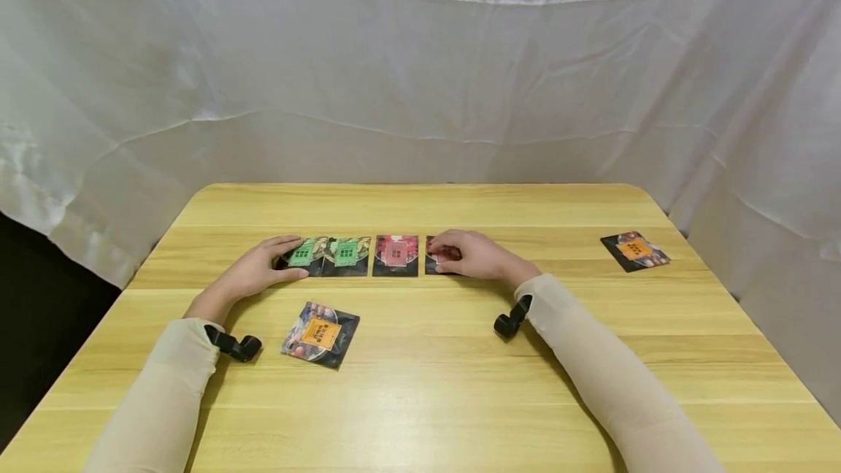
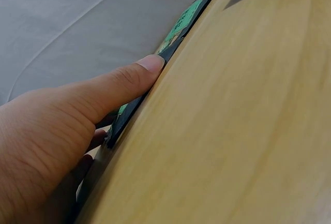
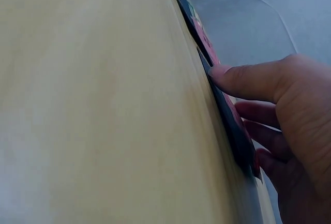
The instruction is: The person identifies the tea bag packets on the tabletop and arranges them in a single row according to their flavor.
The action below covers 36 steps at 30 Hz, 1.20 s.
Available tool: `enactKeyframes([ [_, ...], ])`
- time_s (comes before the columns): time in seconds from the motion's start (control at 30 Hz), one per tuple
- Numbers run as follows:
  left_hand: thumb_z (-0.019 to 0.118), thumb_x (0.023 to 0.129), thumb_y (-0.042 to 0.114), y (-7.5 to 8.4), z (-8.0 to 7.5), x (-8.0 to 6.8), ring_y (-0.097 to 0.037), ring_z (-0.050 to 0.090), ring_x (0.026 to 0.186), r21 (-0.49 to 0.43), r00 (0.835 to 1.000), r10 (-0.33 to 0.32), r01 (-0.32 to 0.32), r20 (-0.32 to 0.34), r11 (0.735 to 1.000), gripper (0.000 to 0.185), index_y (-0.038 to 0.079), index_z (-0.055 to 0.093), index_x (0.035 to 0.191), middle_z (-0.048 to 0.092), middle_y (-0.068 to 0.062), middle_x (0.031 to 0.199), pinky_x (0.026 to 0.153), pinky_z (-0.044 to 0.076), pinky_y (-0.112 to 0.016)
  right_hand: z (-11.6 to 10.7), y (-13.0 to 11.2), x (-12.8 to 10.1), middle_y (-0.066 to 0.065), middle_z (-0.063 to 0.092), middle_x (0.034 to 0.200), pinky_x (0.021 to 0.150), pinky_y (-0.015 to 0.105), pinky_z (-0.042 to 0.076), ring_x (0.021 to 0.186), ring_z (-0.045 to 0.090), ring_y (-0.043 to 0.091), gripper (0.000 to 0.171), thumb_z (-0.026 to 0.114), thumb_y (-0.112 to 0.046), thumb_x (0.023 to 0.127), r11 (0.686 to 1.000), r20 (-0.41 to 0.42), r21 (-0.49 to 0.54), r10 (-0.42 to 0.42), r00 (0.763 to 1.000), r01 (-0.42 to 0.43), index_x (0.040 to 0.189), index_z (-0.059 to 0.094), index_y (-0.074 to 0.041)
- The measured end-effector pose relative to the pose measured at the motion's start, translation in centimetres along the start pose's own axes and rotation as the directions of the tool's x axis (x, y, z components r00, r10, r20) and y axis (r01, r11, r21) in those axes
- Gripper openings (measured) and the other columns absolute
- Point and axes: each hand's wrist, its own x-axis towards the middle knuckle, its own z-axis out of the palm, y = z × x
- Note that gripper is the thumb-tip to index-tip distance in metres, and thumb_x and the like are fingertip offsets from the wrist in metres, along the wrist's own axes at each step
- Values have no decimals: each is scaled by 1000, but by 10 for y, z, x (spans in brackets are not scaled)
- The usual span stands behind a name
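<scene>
Four dark snack packets lie in a row across the wooden table (image 1: 420,385). My left hand (image 1: 289,257) holds the leftmost green-labelled packet (image 1: 304,254), thumb (image 2: 139,74) against its near edge and fingers at its far side. A second green packet (image 1: 346,255) and a red-labelled packet (image 1: 396,255) lie beside it. At the row's right end, my right hand (image 1: 452,255) pinches another red packet (image 1: 434,263), thumb (image 3: 232,76) on the near edge (image 3: 235,131) and curled fingers on top. Both packets stay flat on the table.
An orange-labelled packet (image 1: 320,334) lies near me, left of centre. Another orange packet (image 1: 634,250) sits far right near the table edge. A white cloth (image 1: 420,64) hangs behind the table. Small black wrist cameras (image 1: 239,346) (image 1: 511,318) rest on the wood.
</scene>
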Motion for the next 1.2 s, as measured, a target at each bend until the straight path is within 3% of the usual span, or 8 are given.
enactKeyframes([
  [0.27, 64, 88, 58, 1, -1, 0, -47, 20, 142, 4, 1000, -1, 1, 2, 1000, 87, 9, 33, 153, 24, -22, 157, 111, 18, -65, 1, -4, 5, 3, 56, 137, 102, 42, 44, 116, 55, 20, 41, 69, -34, 93, 1000, 8, 15, -24, 1000, 24, 130, 64, -17],
  [0.67, 65, 89, 54, 4, 0, -1, -48, 21, 141, -1, 1000, 8, -8, -6, 1000, 85, 7, 34, 153, 25, -23, 156, 110, 20, -66, 1, -9, 8, 1, 59, 127, 94, 39, 47, 97, 55, 15, 39, 69, -32, 93, 999, 17, 44, -7, 1000, 6, 128, 64, -18],
  [0.93, 63, 90, 55, 4, -1, -2, -48, 20, 141, 3, 1000, 7, -7, 2, 1000, 84, 7, 34, 153, 25, -24, 156, 110, 19, -67, 2, -10, 9, 1, 59, 127, 96, 39, 46, 100, 55, 15, 37, 70, -32, 92, 999, 18, 52, 5, 1000, -6, 127, 65, -20],
  [1.2, 65, 90, 54, 3, 0, -2, -48, 21, 141, 1, 1000, 5, -5, -10, 1000, 84, 7, 35, 152, 26, -23, 156, 110, 19, -66, 2, -10, 10, -4, 60, 112, 89, 36, 48, 91, 53, 15, 37, 71, -32, 92, 998, 14, 55, 3, 1000, -4, 126, 65, -19],
])
